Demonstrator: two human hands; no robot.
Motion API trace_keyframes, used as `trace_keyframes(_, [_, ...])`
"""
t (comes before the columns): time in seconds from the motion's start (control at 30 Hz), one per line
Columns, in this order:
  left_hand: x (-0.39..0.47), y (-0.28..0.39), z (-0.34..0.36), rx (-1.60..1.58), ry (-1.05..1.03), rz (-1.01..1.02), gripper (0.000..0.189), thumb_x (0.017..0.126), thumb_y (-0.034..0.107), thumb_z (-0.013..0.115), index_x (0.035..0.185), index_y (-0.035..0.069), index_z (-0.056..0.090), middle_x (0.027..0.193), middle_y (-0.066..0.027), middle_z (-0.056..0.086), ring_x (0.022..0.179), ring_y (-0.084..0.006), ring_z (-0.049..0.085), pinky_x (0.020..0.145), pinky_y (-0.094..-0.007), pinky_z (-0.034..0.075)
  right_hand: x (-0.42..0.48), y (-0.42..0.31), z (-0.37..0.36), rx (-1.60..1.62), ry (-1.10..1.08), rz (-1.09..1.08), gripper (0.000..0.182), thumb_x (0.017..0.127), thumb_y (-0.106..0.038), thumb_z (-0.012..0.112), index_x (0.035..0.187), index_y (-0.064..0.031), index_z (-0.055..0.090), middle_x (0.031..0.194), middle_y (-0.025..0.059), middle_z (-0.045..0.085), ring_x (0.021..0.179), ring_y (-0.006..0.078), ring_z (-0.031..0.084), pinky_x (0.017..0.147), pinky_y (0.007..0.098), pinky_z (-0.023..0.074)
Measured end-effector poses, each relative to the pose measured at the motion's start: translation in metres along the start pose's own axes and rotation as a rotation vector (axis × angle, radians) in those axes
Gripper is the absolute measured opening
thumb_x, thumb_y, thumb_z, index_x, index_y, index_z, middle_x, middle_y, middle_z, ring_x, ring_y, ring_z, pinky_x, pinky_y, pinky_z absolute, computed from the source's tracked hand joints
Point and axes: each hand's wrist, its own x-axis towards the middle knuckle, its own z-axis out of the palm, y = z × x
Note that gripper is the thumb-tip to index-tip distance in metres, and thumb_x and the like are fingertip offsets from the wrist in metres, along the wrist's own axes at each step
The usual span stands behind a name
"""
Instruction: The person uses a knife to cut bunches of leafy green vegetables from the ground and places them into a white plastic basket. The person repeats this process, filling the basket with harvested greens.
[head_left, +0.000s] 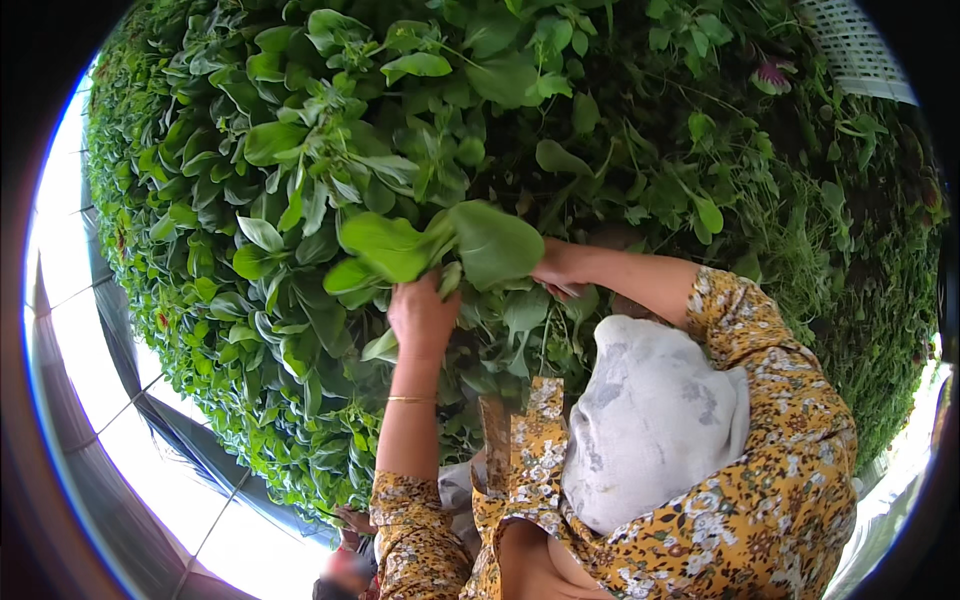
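My left hand (424, 315) is closed around the stems of a leafy green plant (495, 244), whose broad leaves spread above the fingers, slightly blurred. Close by on the right, my right hand (559, 268) is low among the foliage, its fingers curled and partly behind a large leaf. A thin pale edge shows beside those fingers; I cannot tell what it is or whether the hand grips it. More broad-leaved greens (307, 315) stand densely to the left of my left hand. Below my right forearm is my bent knee in stained whitish cloth (660, 420).
Lower, sparser weeds and grass (787, 255) cover the ground on the right. A white plastic lattice crate (859, 49) stands at the upper right. At the lower left, another person (349, 566) is beside the plants, near the greenhouse's translucent sheeting (112, 405).
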Motion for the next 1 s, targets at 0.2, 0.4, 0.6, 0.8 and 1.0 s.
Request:
trace_keyframes(0.2, [-0.035, -0.018, -0.061, -0.978, -0.318, -0.060, 0.051, 0.058, 0.009, 0.078, 0.106, -0.002, 0.067, 0.110, -0.0107, 0.061, 0.106, -0.0228, 0.056, 0.094, -0.0339, 0.043, -0.028, 0.025, -0.023, 0.368, 0.268, -0.648, 0.031, 0.083, -0.016, 0.071, 0.107, -0.0053, 0.054, 0.080, 0.0020, 0.062, 0.042, 0.0068, 0.049, 0.037, 0.0225, 0.0402])
trace_keyframes(0.4, [-0.070, -0.016, -0.090, -1.549, -0.374, -0.215, 0.066, 0.052, 0.024, 0.082, 0.107, -0.006, 0.064, 0.109, -0.0082, 0.059, 0.093, -0.0201, 0.059, 0.088, -0.0308, 0.046, -0.090, -0.034, -0.004, 0.390, -0.134, -0.769, 0.072, 0.072, -0.015, 0.081, 0.134, -0.0107, 0.047, 0.094, -0.0009, 0.063, 0.049, 0.0028, 0.049, 0.043, 0.0200, 0.0408])
trace_keyframes(0.6, [-0.039, 0.028, -0.053, -1.540, -0.382, -0.081, 0.065, 0.054, 0.020, 0.080, 0.110, -0.007, 0.063, 0.103, -0.0090, 0.063, 0.093, -0.0160, 0.059, 0.077, -0.0250, 0.047, -0.116, -0.032, -0.032, 0.213, 0.203, -0.762, 0.066, 0.072, -0.022, 0.082, 0.126, -0.0092, 0.048, 0.088, -0.0020, 0.061, 0.067, 0.0051, 0.051, 0.058, 0.0214, 0.0421])
trace_keyframes(0.8, [-0.044, 0.048, -0.073, -0.852, -0.112, 0.110, 0.056, 0.075, 0.004, 0.065, 0.128, -0.003, 0.052, 0.141, -0.0128, 0.041, 0.118, -0.0224, 0.050, 0.093, -0.0327, 0.044, -0.105, -0.021, -0.045, -0.048, 0.485, -1.077, 0.063, 0.074, -0.021, 0.080, 0.126, -0.0076, 0.048, 0.085, -0.0005, 0.061, 0.073, 0.0083, 0.053, 0.067, 0.0243, 0.0450])
trace_keyframes(1.0, [-0.013, 0.088, -0.083, -0.718, -0.060, 0.632, 0.098, 0.069, 0.031, 0.079, 0.147, 0.006, 0.025, 0.150, -0.0205, 0.026, 0.138, -0.0380, 0.026, 0.108, -0.0488, 0.029, -0.147, -0.026, -0.024, -0.227, 0.106, -1.255, 0.068, 0.070, -0.011, 0.081, 0.129, -0.0055, 0.048, 0.092, 0.0009, 0.063, 0.073, 0.0060, 0.054, 0.064, 0.0231, 0.0455])
